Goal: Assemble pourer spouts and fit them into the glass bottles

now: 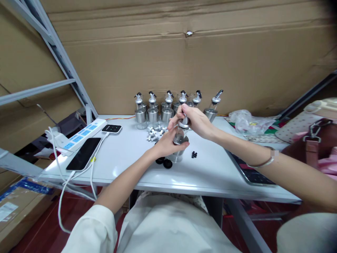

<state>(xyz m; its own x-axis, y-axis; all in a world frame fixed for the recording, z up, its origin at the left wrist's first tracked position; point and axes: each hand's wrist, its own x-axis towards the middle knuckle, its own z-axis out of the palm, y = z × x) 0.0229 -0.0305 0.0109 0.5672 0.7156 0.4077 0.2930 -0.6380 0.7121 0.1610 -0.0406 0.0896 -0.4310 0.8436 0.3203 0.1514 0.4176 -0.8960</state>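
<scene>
A glass bottle (178, 154) with a steel sleeve stands upright on the white table in front of me. My left hand (165, 143) is wrapped round its body from the left. From above, my right hand (196, 119) grips the silver pourer top (184, 123) on the bottle's neck; the fingers partly hide it. Black round caps (167, 163) lie by the bottle's base on the left, and several small black pieces (194, 154) on its right. Behind my left hand is a pile of small white and silver parts (155, 133).
Several similar bottles (153, 114) with pourers stand at the back, one bottle (210, 113) apart at right. On the left lie a phone (83, 154), a power strip (84, 135) and a small white device (112, 129) with cables. A tablet (250, 168), plastic bag (243, 121) and brown bag (297, 151) are on the right.
</scene>
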